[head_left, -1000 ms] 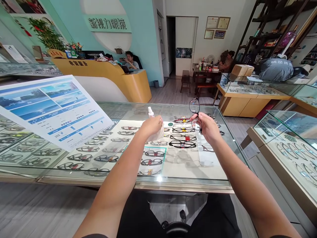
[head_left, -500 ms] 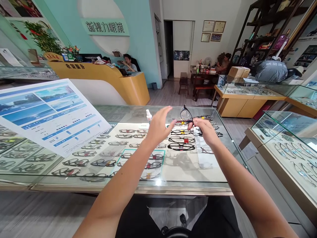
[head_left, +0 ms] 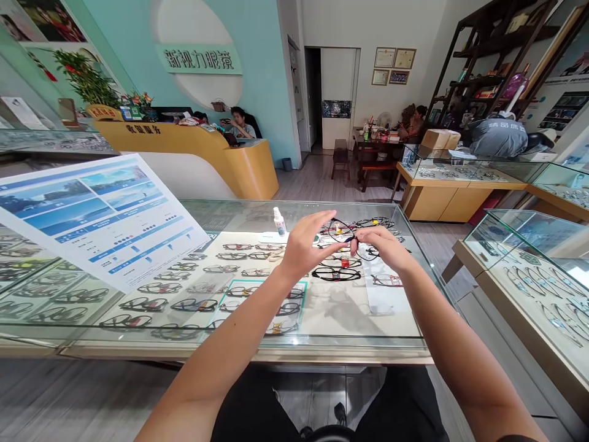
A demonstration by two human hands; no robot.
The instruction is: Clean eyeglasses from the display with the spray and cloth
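A pair of dark-framed glasses is held up above the glass display case. My right hand pinches the frame near its middle. On the other side, my left hand has its thumb and fingers around one lens rim, the fingertips at its top and the thumb at its bottom. Below the hands, rows of glasses lie inside the case. A small white spray bottle stands just beyond my left hand.
A printed sheet slants over the case's left part. Another glass case stands at the right. Farther back are a yellow counter with a seated person, and a dark table with another person.
My left hand has moved right and closed on the rim of the glasses. The glasses have turned and sit slightly lower. The camera view has shifted a little.
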